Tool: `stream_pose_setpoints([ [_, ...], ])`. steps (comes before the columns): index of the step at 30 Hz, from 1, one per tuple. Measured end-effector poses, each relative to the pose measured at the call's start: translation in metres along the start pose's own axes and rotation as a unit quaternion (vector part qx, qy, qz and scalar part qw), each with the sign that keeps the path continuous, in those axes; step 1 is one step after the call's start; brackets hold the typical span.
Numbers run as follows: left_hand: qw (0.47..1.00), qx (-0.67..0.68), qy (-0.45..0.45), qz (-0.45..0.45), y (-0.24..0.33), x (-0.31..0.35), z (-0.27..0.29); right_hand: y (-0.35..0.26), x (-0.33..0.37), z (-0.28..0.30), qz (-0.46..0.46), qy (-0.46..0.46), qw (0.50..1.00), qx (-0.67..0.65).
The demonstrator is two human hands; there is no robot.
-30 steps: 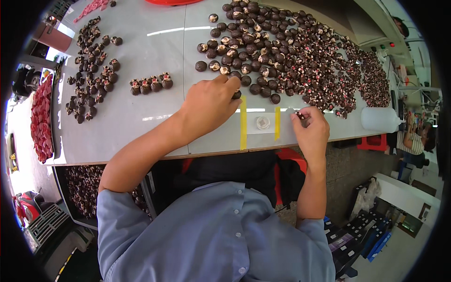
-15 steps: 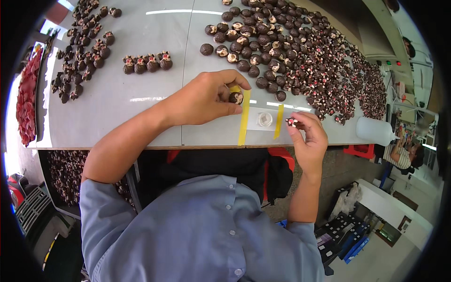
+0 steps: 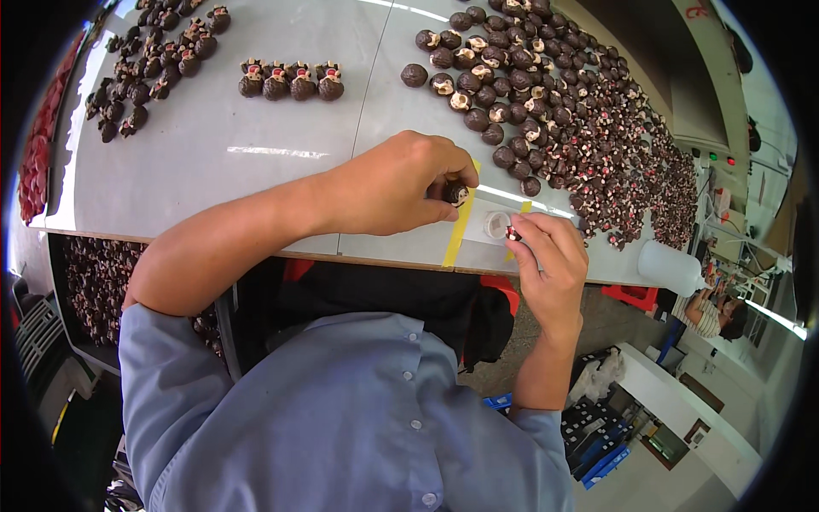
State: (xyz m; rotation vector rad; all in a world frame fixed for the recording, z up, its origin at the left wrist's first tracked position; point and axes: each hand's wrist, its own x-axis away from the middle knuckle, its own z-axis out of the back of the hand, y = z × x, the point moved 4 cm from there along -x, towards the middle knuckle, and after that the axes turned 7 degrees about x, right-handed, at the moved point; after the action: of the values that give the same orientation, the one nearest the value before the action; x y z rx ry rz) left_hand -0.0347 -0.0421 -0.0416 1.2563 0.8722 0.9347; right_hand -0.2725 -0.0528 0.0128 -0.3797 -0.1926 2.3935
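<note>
My left hand (image 3: 408,185) is closed around a dark brown ball-shaped piece (image 3: 458,194) with a pale patch, held just above the table beside a yellow tape strip (image 3: 459,232). Between the thumb and fingers of my right hand (image 3: 553,260) is a small dark figure piece (image 3: 513,233) with red and white spots. Right beside that piece sits a small round clear dish (image 3: 496,224), on a white patch between two tape strips. My fingers partly cover both pieces.
Brown balls (image 3: 478,81) lie heaped at the far right, running into a pile of small spotted pieces (image 3: 614,179). Several joined figures (image 3: 290,83) stand in a row; more (image 3: 162,55) lie far left. A white bottle (image 3: 671,268) rests at the right edge. A filled bin (image 3: 98,286) sits below.
My right hand has moved left, bringing the small piece up to the clear dish. My left hand still holds the ball. The whole view has shifted slightly.
</note>
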Motion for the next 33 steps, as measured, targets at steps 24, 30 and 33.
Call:
stream_pose_setpoints([
  [24,0.998,0.049,-0.024,0.025,0.005,0.001,-0.009,-0.010,-0.001,0.008,-0.038,0.045,0.996,-0.070],
  [30,0.993,0.077,-0.052,0.075,0.003,0.002,-0.012,-0.023,-0.003,0.003,-0.043,0.098,0.979,-0.174],
  [33,0.992,0.075,-0.059,0.081,0.006,0.001,-0.012,-0.028,-0.005,-0.003,-0.041,0.111,0.980,-0.163],
])
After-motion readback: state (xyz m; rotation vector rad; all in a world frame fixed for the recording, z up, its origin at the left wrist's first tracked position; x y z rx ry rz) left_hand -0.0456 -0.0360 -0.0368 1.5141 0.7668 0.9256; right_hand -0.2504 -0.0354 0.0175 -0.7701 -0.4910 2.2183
